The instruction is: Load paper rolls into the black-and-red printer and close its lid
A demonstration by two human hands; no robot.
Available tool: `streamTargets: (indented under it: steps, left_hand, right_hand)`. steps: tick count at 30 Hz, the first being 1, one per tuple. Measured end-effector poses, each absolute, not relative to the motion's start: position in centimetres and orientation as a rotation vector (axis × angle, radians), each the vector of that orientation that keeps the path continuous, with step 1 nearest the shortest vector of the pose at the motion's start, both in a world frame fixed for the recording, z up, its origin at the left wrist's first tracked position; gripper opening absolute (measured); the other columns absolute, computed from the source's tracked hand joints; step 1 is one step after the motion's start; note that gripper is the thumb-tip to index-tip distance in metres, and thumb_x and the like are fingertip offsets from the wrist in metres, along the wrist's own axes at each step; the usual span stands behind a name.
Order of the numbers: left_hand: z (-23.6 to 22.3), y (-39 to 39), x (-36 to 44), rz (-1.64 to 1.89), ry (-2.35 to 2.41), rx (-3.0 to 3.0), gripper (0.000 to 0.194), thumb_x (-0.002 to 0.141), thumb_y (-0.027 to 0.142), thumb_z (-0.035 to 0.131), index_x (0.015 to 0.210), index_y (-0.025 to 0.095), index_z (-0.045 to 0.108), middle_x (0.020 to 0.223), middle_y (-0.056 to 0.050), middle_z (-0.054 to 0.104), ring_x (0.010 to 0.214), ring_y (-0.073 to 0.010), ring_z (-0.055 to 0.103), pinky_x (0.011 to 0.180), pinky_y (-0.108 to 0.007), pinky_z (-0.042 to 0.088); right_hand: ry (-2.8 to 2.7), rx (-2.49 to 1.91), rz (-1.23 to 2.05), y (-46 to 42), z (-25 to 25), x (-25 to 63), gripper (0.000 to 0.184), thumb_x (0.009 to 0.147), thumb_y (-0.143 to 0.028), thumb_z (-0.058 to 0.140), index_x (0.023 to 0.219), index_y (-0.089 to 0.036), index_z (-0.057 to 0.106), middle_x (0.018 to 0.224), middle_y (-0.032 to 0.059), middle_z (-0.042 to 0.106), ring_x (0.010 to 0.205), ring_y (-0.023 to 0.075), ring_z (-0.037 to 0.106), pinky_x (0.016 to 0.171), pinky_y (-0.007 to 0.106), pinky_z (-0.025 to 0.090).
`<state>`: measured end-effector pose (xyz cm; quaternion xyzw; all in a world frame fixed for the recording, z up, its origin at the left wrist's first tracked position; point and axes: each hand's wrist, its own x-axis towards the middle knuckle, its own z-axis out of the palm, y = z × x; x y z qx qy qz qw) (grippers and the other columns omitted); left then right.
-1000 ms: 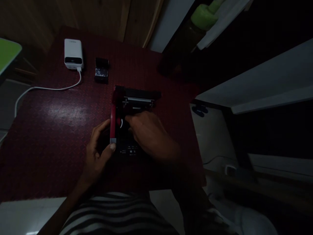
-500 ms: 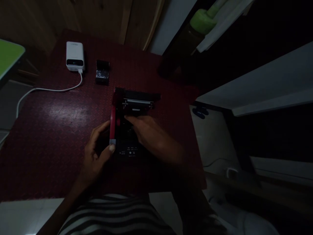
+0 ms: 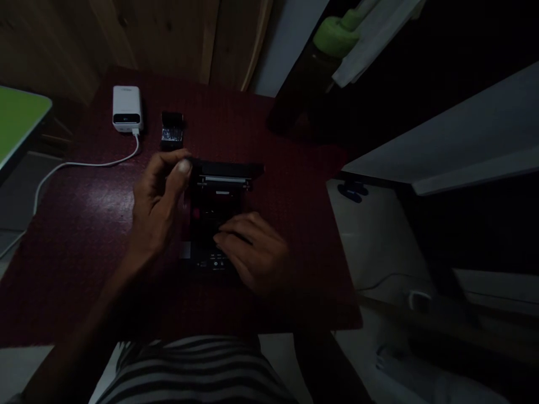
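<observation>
A small red-and-black device [image 3: 206, 264] with its lid raised stands on the red table, its inside dark. A black roller-like bar and a pale strip show along the lid [image 3: 225, 171]. My left hand [image 3: 158, 196] is closed, thumb and fingers pinching the lid's left end. Over the front of the device's inside, my right hand [image 3: 255, 252] has curled fingers, with thumb and fingertips drawn close together. Whatever lies between those tips is too dark to make out. Behind the device lies a small black roll piece with a shiny dark film [image 3: 172, 132].
A white power bank [image 3: 127, 106] with a plugged-in cable [image 3: 96, 164] sits at the table's back left. At the back right stands a bottle with a green top [image 3: 334, 38]. A green tabletop [image 3: 21, 120] is at far left; blue slippers [image 3: 352, 192] lie on the floor.
My left hand has moved from the device's front left corner up to the lid's left end. My right hand has drawn back toward me, its extended finger now curled in with the others.
</observation>
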<state>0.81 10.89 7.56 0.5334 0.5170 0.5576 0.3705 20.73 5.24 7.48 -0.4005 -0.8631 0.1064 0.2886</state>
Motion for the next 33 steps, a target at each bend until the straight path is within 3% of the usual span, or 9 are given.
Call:
streamTargets:
  steps: [2,4,6,11,14,19,27,33]
  left_hand:
    - [7.5,10.8,1.0,1.453,1.333,1.317,0.023,0.109,0.043,0.068,0.104,0.021,0.075,0.126,-0.001,0.078,0.126,-0.0225,0.069,0.111,-0.038,0.052]
    - [7.1,9.9,0.9,1.457,1.335,1.276,0.019,0.104,0.039,0.075,0.097,0.022,0.074,0.139,-0.003,0.075,0.136,-0.0244,0.066,0.117,-0.039,0.051]
    - [6.5,8.5,0.8,1.440,1.347,1.225,0.017,0.097,0.037,0.081,0.106,0.023,0.077,0.146,-0.004,0.074,0.142,-0.0272,0.065,0.120,-0.041,0.052]
    - [5.3,4.8,0.7,1.240,1.383,1.001,0.061,0.092,0.035,0.079,0.152,0.029,0.067,0.160,-0.008,0.067,0.146,-0.0341,0.066,0.108,-0.043,0.064]
    - [4.9,3.7,0.8,1.142,1.369,0.908,0.068,0.092,0.042,0.079,0.157,0.027,0.064,0.156,-0.012,0.070,0.136,-0.0379,0.072,0.100,-0.046,0.068]
    - [4.8,3.8,0.6,1.135,1.354,0.904,0.065,0.090,0.045,0.083,0.151,0.029,0.069,0.147,-0.011,0.076,0.126,-0.0365,0.077,0.094,-0.043,0.069]
    - [4.3,3.6,0.5,1.146,1.353,0.897,0.064,0.092,0.044,0.082,0.154,0.030,0.068,0.151,-0.010,0.074,0.136,-0.0372,0.073,0.104,-0.047,0.067]
    - [3.1,2.0,-1.0,1.144,1.329,0.922,0.061,0.092,0.047,0.084,0.150,0.033,0.073,0.159,-0.007,0.069,0.150,-0.0376,0.064,0.118,-0.048,0.060]
  right_hand:
    - [-2.232,-1.133,0.140,4.0,7.2,20.3,0.023,0.107,-0.006,0.064,0.108,-0.019,0.083,0.110,0.0094,0.085,0.107,0.0229,0.074,0.090,0.038,0.063]
    - [-2.213,-1.187,0.024,2.8,7.0,20.0,0.022,0.107,-0.007,0.067,0.110,-0.021,0.083,0.115,0.0091,0.086,0.114,0.0241,0.075,0.094,0.039,0.063]
    - [-2.221,-1.218,-0.084,1.7,7.0,19.8,0.020,0.106,-0.008,0.069,0.114,-0.021,0.082,0.121,0.0098,0.086,0.120,0.0253,0.076,0.097,0.039,0.063]
    - [-2.191,-1.302,-0.161,0.8,6.7,20.0,0.019,0.105,-0.013,0.072,0.117,-0.025,0.081,0.147,0.0102,0.079,0.141,0.0288,0.071,0.110,0.047,0.062]
    - [-2.140,-1.285,-0.027,1.0,6.3,20.1,0.020,0.107,-0.012,0.068,0.113,-0.024,0.083,0.140,0.0102,0.082,0.138,0.0274,0.075,0.112,0.048,0.064]
    - [-2.144,-1.248,0.052,1.2,6.1,20.2,0.021,0.107,-0.011,0.067,0.117,-0.018,0.085,0.136,0.0127,0.083,0.134,0.0273,0.077,0.113,0.045,0.065]
    - [-2.147,-1.250,0.122,1.0,6.1,20.4,0.030,0.108,-0.012,0.063,0.131,-0.020,0.081,0.139,0.0113,0.082,0.137,0.0271,0.076,0.114,0.047,0.064]
    - [-2.020,-1.316,0.215,0.3,5.7,20.9,0.050,0.110,-0.012,0.060,0.158,-0.025,0.063,0.144,0.0108,0.080,0.140,0.0264,0.073,0.115,0.049,0.064]
